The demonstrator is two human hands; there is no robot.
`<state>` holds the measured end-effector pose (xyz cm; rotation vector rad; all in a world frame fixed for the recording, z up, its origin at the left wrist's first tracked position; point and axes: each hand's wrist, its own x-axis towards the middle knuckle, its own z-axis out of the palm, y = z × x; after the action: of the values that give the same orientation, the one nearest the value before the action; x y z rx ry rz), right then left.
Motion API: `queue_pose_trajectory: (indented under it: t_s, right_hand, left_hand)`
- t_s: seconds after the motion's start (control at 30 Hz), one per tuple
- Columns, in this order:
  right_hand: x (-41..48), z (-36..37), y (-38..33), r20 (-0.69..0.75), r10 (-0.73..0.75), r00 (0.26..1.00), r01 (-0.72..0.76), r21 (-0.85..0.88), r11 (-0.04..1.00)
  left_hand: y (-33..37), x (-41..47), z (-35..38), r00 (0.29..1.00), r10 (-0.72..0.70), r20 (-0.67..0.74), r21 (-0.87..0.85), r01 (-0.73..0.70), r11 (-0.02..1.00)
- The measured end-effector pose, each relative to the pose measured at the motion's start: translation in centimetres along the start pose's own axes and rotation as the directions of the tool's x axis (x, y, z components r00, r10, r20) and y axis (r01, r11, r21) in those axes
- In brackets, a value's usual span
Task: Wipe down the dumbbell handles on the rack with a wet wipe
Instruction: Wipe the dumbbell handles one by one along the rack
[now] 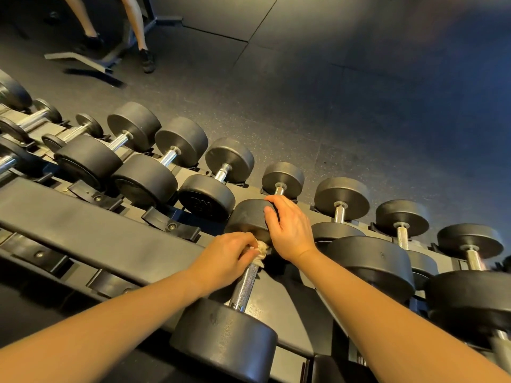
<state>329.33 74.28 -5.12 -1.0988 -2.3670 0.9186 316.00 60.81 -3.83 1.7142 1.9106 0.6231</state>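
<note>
At the far end of the knurled handle (246, 283), the left fingers (244, 244) are curling round a crumpled wet wipe (261, 251) and pinching it against the steel. The right fingers (269, 214) are bending over the rim of the far head (249, 217) of the dumbbell (224, 335) and gripping it. The left hand (229, 258) is sitting at about nine o'clock from the wipe, the right hand (290, 230) at about two o'clock. The wipe is looking soft, limp and light, so it is probably calling for a wrapping squeeze, and the knurling is likely giving it bite rather than slip. The dumbbell is looking heavy and rigid, and its round heads could roll, so steadying it by a head is seeming sensible. Its long axis is running from roughly seven o'clock, nearest the wearer, to roughly one o'clock, pointing away across the rack (96, 225).
</note>
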Motion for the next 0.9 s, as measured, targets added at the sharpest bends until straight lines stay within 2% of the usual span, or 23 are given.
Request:
queue_pose_trajectory:
  t_s: [0.1,0.2,0.27,0.37,0.43,0.5,0.63,0.77,0.9]
  right_hand:
    - [-0.1,-0.1,0.0,-0.006,-0.008,1.000,0.008,0.004,1.000]
    - [-0.1,-0.1,0.0,-0.010,-0.010,1.000,0.010,0.010,1.000]
    - [-0.1,0.0,0.0,-0.009,-0.008,1.000,0.008,0.012,1.000]
    - [-0.1,-0.1,-0.1,-0.009,-0.005,1.000,0.005,0.021,1.000]
    - [-0.2,-0.1,-0.1,-0.009,0.000,1.000,0.001,0.029,1.000]
    - [-0.2,-0.1,-0.1,-0.007,0.008,1.000,-0.008,0.032,0.999]
    - [-0.1,0.0,0.0,-0.006,0.012,1.000,-0.012,0.027,1.000]
    - [-0.2,0.1,-0.1,-0.002,0.016,1.000,-0.016,0.036,0.999]
    - [-0.1,-0.1,-0.2,-0.017,-0.005,1.000,0.006,0.038,0.999]
  left_hand:
    - [-0.1,-0.1,0.3,0.977,-0.209,0.048,-0.136,0.213,0.967]
    - [0.0,0.6,1.0,0.886,-0.433,0.166,-0.301,0.464,0.833]
    - [0.4,1.4,0.9,0.793,-0.555,0.250,-0.384,0.608,0.695]
    - [0.9,1.9,0.7,0.613,-0.686,0.392,-0.507,0.766,0.395]
    - [0.9,1.8,1.0,0.480,-0.728,0.490,-0.500,0.839,0.216]
    - [0.5,1.5,1.5,0.395,-0.724,0.565,-0.459,0.880,0.122]
    - [-0.8,1.5,2.0,0.374,-0.765,0.525,-0.505,0.860,0.073]
    - [-0.5,1.5,1.5,0.442,-0.797,0.411,-0.651,0.755,0.083]
    - [0.1,1.6,0.9,0.483,-0.734,0.478,-0.667,0.743,0.055]
